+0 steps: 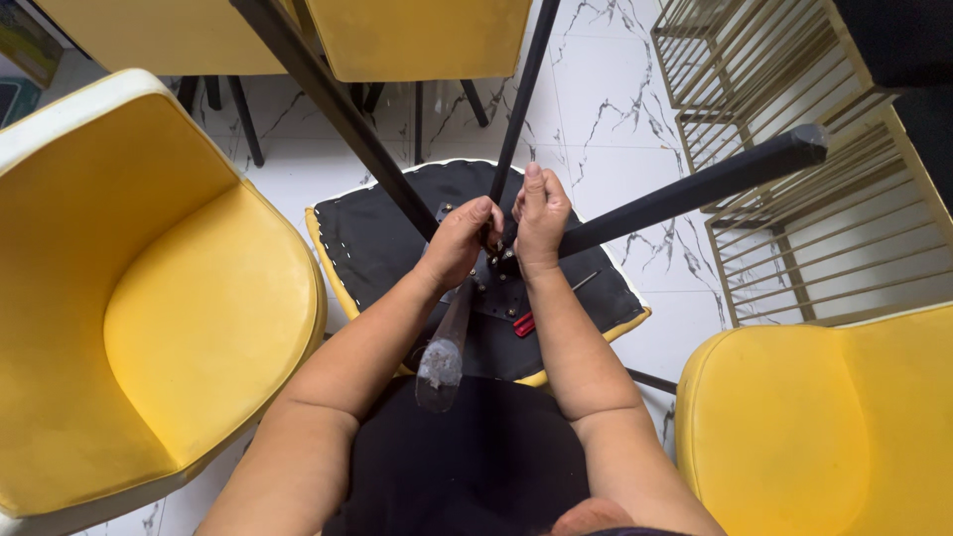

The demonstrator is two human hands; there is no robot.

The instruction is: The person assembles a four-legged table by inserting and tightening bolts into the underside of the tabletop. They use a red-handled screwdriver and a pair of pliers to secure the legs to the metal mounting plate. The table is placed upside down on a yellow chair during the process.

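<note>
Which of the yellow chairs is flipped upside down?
The middle chair under both hands: black underside up, black legs pointing toward the camera. The left chair and right chair sit upright, seats showing.

Leg joint: the left hand point(459, 241) and right hand point(539, 220) are covering it; each grip's contents are not showing.
Red tool point(523, 322): forearm is hiding most of it.
Two chair legs point(338, 104): top edge is cutting them off.

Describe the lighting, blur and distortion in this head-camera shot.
Head view: even, soft daylight with no hard shadows; mild glare on the marble floor; wide-angle bending splays the chair legs outward; the nearest leg tip is soft, out of focus; left hand and right hand stay sharp.
</note>
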